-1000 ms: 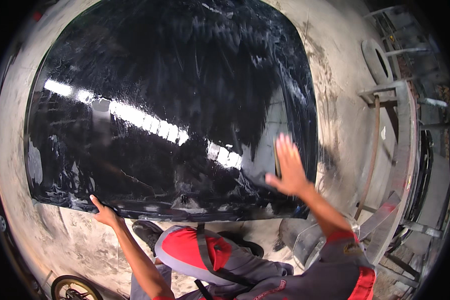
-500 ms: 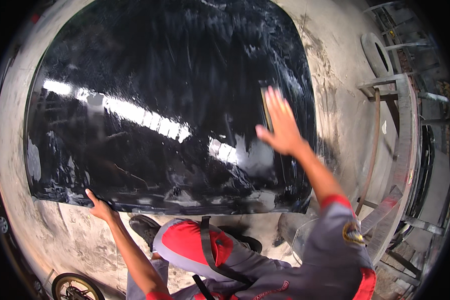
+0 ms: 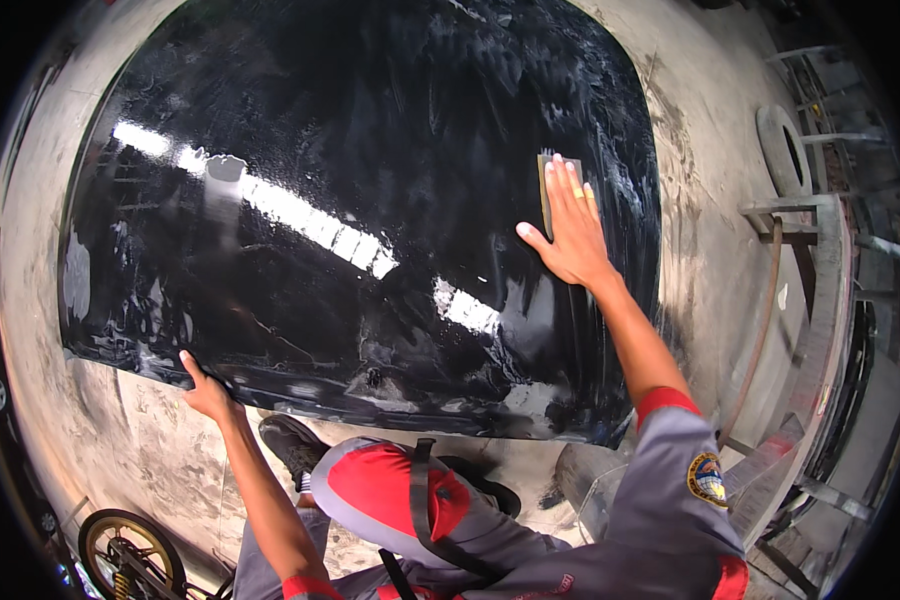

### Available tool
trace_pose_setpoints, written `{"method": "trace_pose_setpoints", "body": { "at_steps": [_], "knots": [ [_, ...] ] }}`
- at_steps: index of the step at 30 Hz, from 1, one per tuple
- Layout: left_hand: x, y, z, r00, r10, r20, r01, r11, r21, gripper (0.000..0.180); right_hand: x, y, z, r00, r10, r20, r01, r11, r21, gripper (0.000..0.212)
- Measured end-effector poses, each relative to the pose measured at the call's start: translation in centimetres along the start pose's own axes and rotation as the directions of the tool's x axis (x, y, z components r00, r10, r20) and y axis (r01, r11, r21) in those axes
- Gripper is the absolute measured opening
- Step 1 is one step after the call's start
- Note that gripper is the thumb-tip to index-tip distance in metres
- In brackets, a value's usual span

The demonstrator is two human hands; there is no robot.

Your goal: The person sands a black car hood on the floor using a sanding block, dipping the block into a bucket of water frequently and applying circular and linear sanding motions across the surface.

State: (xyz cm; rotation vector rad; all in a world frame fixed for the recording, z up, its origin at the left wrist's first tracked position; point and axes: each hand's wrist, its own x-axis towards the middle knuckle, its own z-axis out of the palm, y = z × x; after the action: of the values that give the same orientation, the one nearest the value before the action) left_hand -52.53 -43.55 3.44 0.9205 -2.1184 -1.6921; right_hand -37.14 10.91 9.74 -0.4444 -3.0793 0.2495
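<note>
A large black glossy panel, shaped like a car hood (image 3: pixel 300 235), lies in front of me with wet, milky streaks on it. My right hand (image 3: pixel 573 235) rests flat near its right side, fingers stretched out and thumb spread to the left. Under those fingers is a thin greyish-tan sanding pad (image 3: pixel 545 180), mostly covered by the hand. At the near left edge my left hand (image 3: pixel 208 394) grips the hood, thumb on top; its other fingers are hidden underneath.
A grey metal rack (image 3: pixel 820 290) stands to the right, with a tyre (image 3: pixel 782 150) beyond it. A motorcycle wheel (image 3: pixel 130 550) shows at the lower left. My shoe (image 3: pixel 292 445) is on the stained concrete floor (image 3: pixel 120 435) by the hood's near edge.
The view has shifted and tilted slightly. My right hand, blurred before, is now sharp, still flat on the pad in about the same area of the hood. The left hand keeps its grip.
</note>
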Motion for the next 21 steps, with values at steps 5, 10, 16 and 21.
{"method": "trace_pose_setpoints", "body": {
  "at_steps": [5, 10, 16, 21],
  "knots": [
    [0.7, 0.0, -2.0, 0.998, -0.021, -0.056, 0.021, 1.0, -0.008, 0.062, -14.4, -6.5, -0.2, 0.958, -0.055, 0.282, 0.009, 0.987, 0.162, 0.119],
    [-0.1, -0.2, -0.7, 0.999, 0.043, -0.027, -0.044, 0.999, -0.023, 0.061, 1.6, -1.3, 0.0, 0.989, -0.136, -0.063, 0.141, 0.987, 0.081, 0.108],
    [0.9, -0.4, -2.5, 0.998, -0.038, -0.04, 0.036, 0.998, -0.042, 0.062, -3.7, -5.5, 1.6, 0.995, -0.103, 0.014, 0.1, 0.985, 0.14, 0.112],
    [-0.2, 0.6, -0.9, 0.996, -0.032, -0.079, 0.031, 1.0, -0.004, 0.064, 0.5, -3.7, -0.6, 0.989, -0.133, 0.057, 0.127, 0.988, 0.092, 0.108]
  ]
}}
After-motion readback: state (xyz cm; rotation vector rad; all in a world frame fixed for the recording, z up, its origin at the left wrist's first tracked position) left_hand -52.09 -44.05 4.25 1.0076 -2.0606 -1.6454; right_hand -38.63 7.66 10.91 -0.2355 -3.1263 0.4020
